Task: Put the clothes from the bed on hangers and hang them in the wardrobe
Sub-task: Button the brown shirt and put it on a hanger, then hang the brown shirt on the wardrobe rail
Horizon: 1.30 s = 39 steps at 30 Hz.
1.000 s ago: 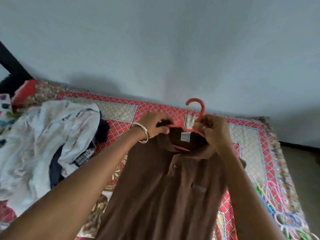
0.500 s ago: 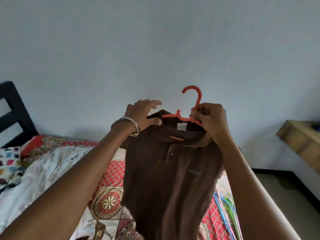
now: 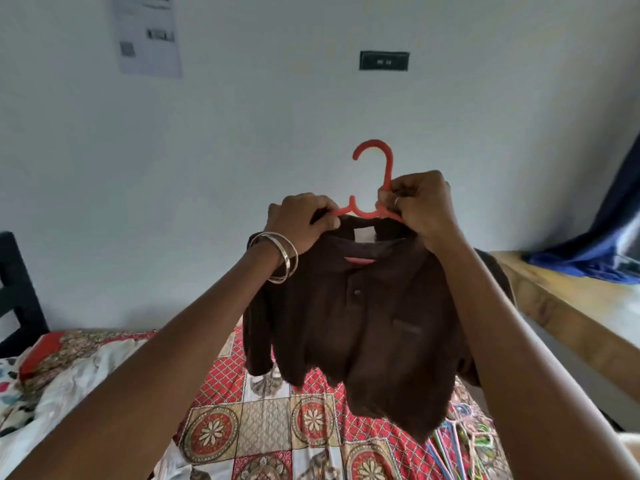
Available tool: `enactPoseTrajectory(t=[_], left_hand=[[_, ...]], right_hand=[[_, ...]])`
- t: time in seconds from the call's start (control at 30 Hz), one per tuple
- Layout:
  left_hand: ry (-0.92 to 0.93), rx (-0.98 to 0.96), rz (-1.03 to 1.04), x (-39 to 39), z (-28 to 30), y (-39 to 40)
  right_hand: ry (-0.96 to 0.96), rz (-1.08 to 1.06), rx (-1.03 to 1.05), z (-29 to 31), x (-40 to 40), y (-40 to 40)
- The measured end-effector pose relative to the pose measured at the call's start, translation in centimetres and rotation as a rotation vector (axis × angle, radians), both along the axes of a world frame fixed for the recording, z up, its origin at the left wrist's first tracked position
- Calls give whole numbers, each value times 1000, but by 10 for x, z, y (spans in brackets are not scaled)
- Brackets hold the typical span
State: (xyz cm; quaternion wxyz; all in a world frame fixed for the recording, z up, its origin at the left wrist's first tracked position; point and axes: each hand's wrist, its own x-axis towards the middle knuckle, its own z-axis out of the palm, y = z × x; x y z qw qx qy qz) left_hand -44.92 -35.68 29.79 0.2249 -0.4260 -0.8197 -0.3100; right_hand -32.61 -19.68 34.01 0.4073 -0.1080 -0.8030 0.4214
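Observation:
A dark brown polo shirt (image 3: 363, 334) hangs on a red plastic hanger (image 3: 375, 168), lifted clear above the bed. My left hand (image 3: 301, 223) pinches the shirt's collar and the hanger's left arm. My right hand (image 3: 420, 206) grips the hanger at the base of its hook, together with the right side of the collar. The hook stands upright against the pale wall. White clothes (image 3: 65, 382) lie in a heap on the bed at the lower left.
The bed (image 3: 263, 431) has a red patterned cover. Several coloured hangers (image 3: 464, 431) lie on it at the lower right. A wooden ledge (image 3: 568, 306) with blue cloth (image 3: 602, 244) runs along the right. A dark bedhead (image 3: 14, 292) stands at the left.
Both hands have lifted the shirt and hanger higher off the bed, and my view has tilted up. The left hand has closed round the collar and hanger arm.

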Motion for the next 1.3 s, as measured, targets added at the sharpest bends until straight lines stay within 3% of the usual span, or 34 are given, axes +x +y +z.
enactPoseTrajectory(t=[0.2,0.3,0.6,0.77,1.1,1.3], left_hand=[[-51,157,-143,44,22,12],[-68,264,-170,76,29,25],[-234,305,-447,216,48,88],[-282,314,-676,335,66,130],[-305,384,-1160,639,101,201],[-289,395,-1351,806,114,246]], right_hand=[[62,-15,-40,15,53,-4],[57,-83,60,13,93,4],[-198,-614,342,-43,342,24],[-267,-898,337,-41,496,9],[-251,-1211,262,6,796,-53],[-271,-1493,371,36,947,-57]])
